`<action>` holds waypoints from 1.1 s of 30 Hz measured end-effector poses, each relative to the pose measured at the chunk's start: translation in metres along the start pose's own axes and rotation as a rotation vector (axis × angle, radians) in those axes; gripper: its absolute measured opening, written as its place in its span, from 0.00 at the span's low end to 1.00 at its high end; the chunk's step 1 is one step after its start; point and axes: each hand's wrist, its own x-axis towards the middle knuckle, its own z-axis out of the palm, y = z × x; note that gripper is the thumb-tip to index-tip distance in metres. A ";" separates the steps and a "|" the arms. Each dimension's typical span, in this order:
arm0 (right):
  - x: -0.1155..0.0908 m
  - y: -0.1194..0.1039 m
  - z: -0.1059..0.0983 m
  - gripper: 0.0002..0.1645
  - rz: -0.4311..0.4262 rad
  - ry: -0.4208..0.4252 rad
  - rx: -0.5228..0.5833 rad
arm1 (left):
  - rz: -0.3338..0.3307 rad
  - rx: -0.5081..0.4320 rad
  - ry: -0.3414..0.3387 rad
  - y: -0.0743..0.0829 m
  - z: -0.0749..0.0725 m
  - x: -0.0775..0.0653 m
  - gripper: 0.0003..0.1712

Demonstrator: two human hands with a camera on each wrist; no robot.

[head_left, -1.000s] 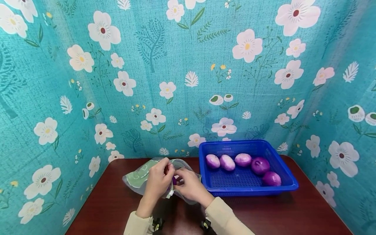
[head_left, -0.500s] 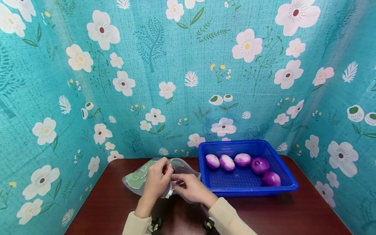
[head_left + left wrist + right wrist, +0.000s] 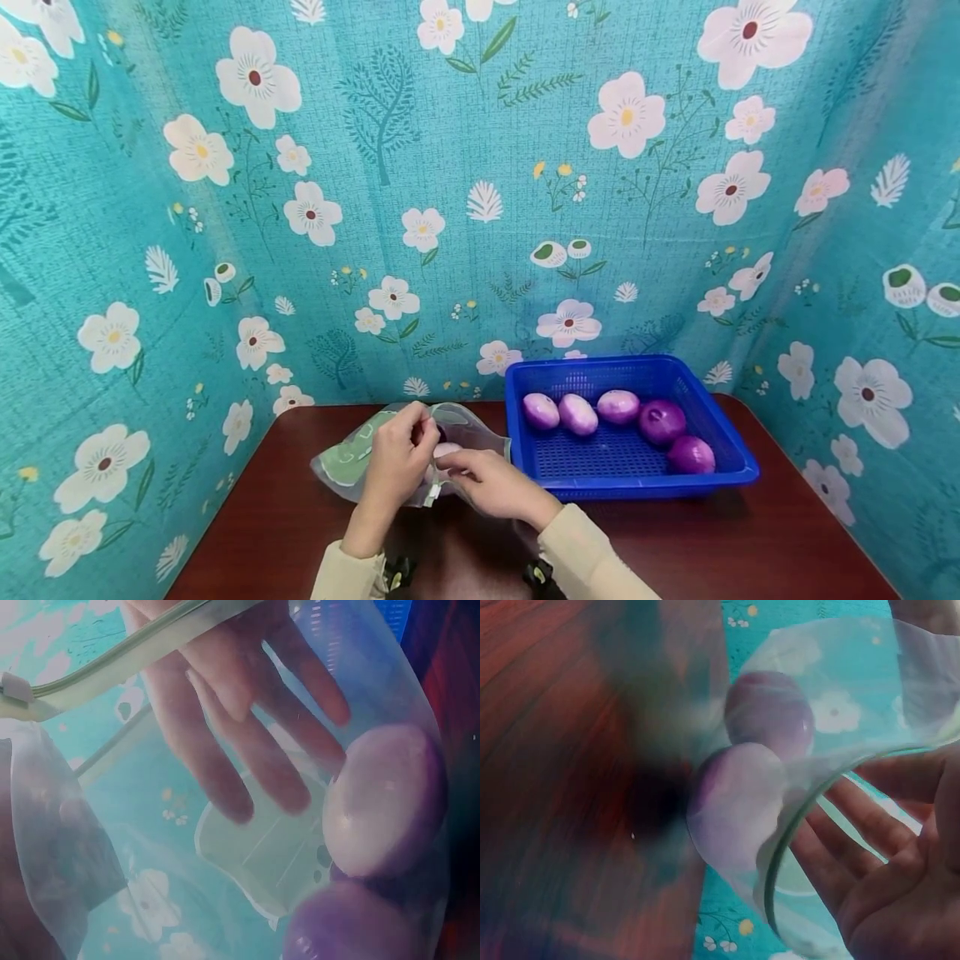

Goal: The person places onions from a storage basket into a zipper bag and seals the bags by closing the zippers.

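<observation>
A translucent zip bag [image 3: 341,462] with a green print lies on the table. My left hand [image 3: 399,454] grips its edge beside the white slider. My right hand [image 3: 491,483] reaches into the bag's mouth. In the left wrist view its fingers [image 3: 277,776] spread fairly straight behind the clear film, tips beside a pale purple onion [image 3: 386,799]. A second onion [image 3: 349,926] sits below that one in the bag. The right wrist view shows the two onions [image 3: 739,802] through the film, with the palm bare.
A blue plastic basket [image 3: 637,483] stands right of the bag, close to the right hand. Several purple onions [image 3: 578,414] lie in it. Dark red tabletop [image 3: 720,542] runs along the front, and a floral teal curtain [image 3: 465,275] hangs behind and at both sides.
A purple onion showed between the hands a second ago; now a pale one shows within the bag's mouth. The right hand has shifted slightly rightward. The left hand keeps its grip.
</observation>
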 end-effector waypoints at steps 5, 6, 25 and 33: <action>-0.011 0.005 -0.017 0.19 -0.029 0.023 0.081 | -0.017 -0.003 -0.005 -0.001 -0.002 0.000 0.14; -0.014 0.006 -0.022 0.19 -0.034 0.033 0.086 | -0.018 -0.003 -0.005 -0.001 -0.002 0.000 0.14; -0.105 0.076 -0.154 0.24 0.274 0.390 -0.248 | 0.005 0.005 0.023 -0.005 -0.006 -0.001 0.14; -0.146 0.114 -0.183 0.39 0.497 0.325 -0.421 | -0.015 0.008 0.014 -0.004 -0.006 -0.003 0.13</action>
